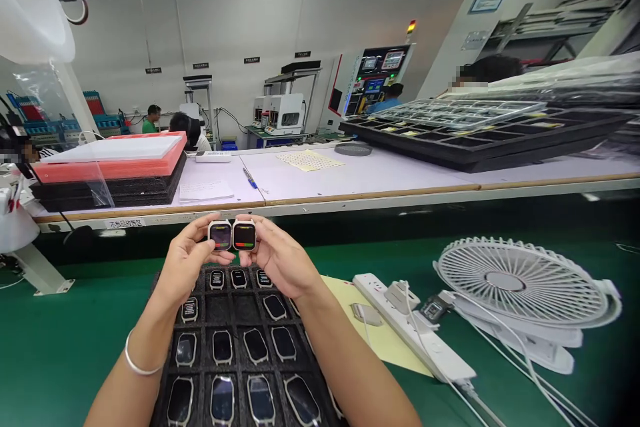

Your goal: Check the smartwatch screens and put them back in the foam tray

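My left hand [193,250] grips a smartwatch body [220,236] by its edges, its lit screen facing me. Beside it, my right hand [273,250] pinches a second smartwatch body [245,236] with a similar display of yellow text and a red and green bar. The two watches are held side by side, about touching. Below my hands lies a black foam tray [235,354] with watch bodies in its compartments; two compartments in the second visible row hold none. A few watches in the tray, such as this one [217,280], show lit text. My forearms hide parts of the tray.
Right of the tray are a white power strip [415,327], a charger puck [367,314] on yellow paper and a white fan [505,284] with cables. The raised shelf [310,190] holds red and black foam [110,167], a pen [249,178] and stacked black trays [465,140]. Other people sit beyond.
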Demonstrator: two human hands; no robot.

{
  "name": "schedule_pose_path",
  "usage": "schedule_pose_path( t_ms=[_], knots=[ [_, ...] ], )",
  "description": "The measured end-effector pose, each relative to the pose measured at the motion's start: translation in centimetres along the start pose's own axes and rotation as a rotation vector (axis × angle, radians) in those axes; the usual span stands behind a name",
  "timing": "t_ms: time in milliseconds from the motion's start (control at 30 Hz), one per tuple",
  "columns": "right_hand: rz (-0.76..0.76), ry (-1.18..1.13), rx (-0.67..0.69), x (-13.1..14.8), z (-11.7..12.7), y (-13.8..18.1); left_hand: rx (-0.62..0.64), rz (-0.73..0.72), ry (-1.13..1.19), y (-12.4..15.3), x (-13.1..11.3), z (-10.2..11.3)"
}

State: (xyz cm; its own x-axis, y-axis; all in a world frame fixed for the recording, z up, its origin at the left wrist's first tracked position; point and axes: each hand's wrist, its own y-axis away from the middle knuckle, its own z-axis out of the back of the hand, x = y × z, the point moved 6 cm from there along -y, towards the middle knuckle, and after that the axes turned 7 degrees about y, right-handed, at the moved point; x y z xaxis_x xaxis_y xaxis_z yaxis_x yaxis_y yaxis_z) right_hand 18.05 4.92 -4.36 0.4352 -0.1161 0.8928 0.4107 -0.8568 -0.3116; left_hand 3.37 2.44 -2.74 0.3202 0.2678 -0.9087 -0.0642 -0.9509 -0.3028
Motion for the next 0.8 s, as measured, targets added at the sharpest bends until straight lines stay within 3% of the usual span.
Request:
schedule_pose_path(
  t_ms=[167, 500, 800],
  knots=[
    [0.07, 0.007, 0.019, 1.9, 0.0, -2.7, 0.006, -0.044, 0.045, -2.7, -1.9, -0.5],
    [0.362, 0.116, 0.145, 10.5, -2.4, -6.9, 0.111, -0.366, -0.088, -5.7, -9.5, -3.1],
    [0.417, 0.19, 0.238, 13.1, -3.4, -7.7, 0.133, -0.518, -0.093, -7.2, -11.1, -3.4]
  ],
)
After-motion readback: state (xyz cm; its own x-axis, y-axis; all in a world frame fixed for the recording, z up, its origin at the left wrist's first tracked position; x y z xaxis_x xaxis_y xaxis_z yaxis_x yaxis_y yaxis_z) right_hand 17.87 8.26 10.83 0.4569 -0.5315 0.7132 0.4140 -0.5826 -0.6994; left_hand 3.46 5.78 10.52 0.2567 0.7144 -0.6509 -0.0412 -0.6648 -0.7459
